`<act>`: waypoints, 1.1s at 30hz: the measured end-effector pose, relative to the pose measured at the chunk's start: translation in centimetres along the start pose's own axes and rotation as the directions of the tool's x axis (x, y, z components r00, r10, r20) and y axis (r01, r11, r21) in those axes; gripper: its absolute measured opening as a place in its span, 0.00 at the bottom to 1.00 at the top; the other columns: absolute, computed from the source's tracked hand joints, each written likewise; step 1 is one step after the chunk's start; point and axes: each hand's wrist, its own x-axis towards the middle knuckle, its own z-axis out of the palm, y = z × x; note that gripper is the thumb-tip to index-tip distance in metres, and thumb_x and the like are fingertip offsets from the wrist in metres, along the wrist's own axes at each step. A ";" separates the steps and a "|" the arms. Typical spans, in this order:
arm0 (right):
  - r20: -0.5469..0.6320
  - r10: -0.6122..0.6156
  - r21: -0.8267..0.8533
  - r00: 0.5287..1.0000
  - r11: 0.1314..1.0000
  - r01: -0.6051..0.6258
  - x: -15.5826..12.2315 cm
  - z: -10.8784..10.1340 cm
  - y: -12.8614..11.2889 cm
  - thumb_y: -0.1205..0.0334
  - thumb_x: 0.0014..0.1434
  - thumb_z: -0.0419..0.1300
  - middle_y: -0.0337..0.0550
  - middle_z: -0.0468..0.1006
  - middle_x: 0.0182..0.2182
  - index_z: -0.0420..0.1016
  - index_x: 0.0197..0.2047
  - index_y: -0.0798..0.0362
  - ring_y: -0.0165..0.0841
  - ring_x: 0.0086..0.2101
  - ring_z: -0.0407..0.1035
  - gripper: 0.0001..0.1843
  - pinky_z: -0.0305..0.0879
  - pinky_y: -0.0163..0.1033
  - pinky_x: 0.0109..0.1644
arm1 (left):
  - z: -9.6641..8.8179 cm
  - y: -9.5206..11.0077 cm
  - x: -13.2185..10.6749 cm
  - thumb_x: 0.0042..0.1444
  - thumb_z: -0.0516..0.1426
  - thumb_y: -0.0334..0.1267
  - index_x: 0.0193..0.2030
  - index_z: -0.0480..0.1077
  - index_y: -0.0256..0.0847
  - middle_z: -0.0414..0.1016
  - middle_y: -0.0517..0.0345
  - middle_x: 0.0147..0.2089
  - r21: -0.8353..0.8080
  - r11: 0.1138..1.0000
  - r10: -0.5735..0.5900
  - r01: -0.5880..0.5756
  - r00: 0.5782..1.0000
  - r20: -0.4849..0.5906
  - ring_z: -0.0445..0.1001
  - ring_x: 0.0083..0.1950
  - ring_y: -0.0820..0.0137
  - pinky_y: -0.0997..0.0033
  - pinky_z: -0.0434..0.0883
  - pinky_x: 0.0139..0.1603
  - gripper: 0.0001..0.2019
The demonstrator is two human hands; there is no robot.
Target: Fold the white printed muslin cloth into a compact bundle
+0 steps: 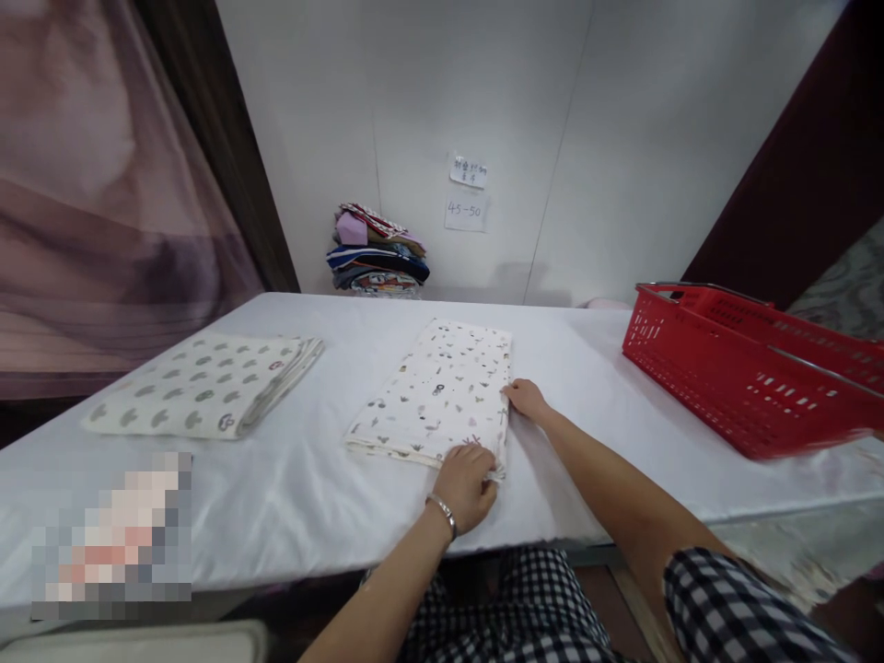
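White table, red basket, stacked clothes, left hand, right hand pinching printed cloth

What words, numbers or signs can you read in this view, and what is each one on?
"45-50": on the lower paper on the wall.
Upper paper, just above it: handwritten characters, too small and blurred to read surely.
Middle cloth: printed motifs, no legible words.
Red basket: no lettering visible.
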 end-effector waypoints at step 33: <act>-0.056 -0.038 -0.109 0.998 0.994 0.031 3.5 -0.2 0.0 0.57 0.57 0.48 0.46 0.76 0.33 0.71 0.32 0.56 0.32 0.34 0.67 0.15 0.55 0.31 0.32 | 0.0 0.1 0.0 0.41 0.52 0.26 0.34 0.64 0.42 0.70 0.57 0.38 -0.081 0.997 -0.014 0.012 0.999 -0.029 0.66 0.43 0.65 0.63 0.60 0.47 0.12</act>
